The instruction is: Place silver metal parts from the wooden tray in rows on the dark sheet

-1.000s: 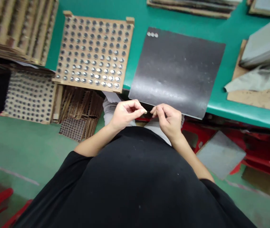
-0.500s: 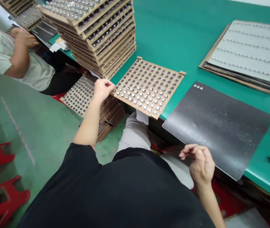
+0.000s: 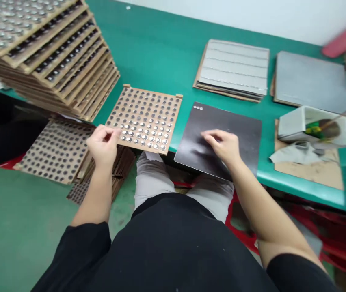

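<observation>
My left hand (image 3: 102, 145) is closed in a pinch at the near left corner of a brown board (image 3: 173, 115) with rows of dark round spots. Small silvery discs (image 3: 142, 137) lie on several of its nearer rows. Whatever the left fingertips hold is too small to make out. Over a black sheet (image 3: 236, 125) hovers my right hand (image 3: 224, 147), thumb and fingers pressed together, with any content hidden. Three small silvery discs (image 3: 197, 108) sit in a row at the sheet's far left corner.
A tall stack of disc-filled boards (image 3: 78, 69) rises at left, above a lower spotted board (image 3: 54, 150). Behind the sheet lie grey sheets with rows of discs (image 3: 234, 65) and a plain grey sheet (image 3: 311, 81). A white container (image 3: 291, 125) and cloth (image 3: 301, 154) are at right.
The view has swung to the right. My right hand has moved from beyond the black sheet's near edge to above the sheet. My left hand remains pinched by the board's near left corner.
</observation>
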Demonstrator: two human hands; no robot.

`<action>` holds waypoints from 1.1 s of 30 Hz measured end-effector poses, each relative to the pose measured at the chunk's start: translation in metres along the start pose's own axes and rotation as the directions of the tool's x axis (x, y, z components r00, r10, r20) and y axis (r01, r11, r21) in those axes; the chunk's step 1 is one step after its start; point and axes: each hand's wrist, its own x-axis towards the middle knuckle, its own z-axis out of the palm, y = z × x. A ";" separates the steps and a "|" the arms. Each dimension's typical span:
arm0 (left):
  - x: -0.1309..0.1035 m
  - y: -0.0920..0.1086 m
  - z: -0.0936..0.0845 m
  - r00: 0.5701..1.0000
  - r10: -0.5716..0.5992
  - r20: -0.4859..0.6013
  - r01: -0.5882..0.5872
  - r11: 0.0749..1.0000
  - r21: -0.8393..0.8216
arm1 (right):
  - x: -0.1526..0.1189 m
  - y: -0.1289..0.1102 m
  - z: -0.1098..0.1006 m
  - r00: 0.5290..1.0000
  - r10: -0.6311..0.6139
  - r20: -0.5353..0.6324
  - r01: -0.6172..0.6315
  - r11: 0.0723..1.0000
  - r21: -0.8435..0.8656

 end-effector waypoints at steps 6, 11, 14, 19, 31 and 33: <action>-0.065 0.047 0.051 0.909 -0.005 0.417 0.087 0.980 -0.177 | 0.088 0.015 0.030 0.914 0.370 -0.166 -0.394 0.907 -0.146; -0.086 0.063 0.065 0.838 -0.083 0.540 0.218 0.957 -0.192 | 0.104 0.012 0.040 0.874 0.434 -0.219 -0.479 0.847 -0.232; -0.089 0.067 0.068 0.817 -0.136 0.561 0.291 0.937 -0.196 | 0.088 0.004 0.034 0.906 0.384 -0.178 -0.415 0.886 -0.205; -0.096 0.070 0.081 0.741 -0.192 0.643 0.490 0.809 -0.324 | 0.003 -0.026 0.014 0.999 0.005 -0.045 -0.001 0.997 0.077; -0.114 0.095 0.114 0.455 -0.304 0.837 0.835 0.474 -0.281 | -0.097 -0.041 0.000 0.970 -0.156 -0.187 0.199 0.951 0.239; -0.115 0.096 0.114 0.451 -0.309 0.837 0.839 0.468 -0.279 | -0.099 -0.039 0.000 0.969 -0.154 -0.192 0.199 0.949 0.244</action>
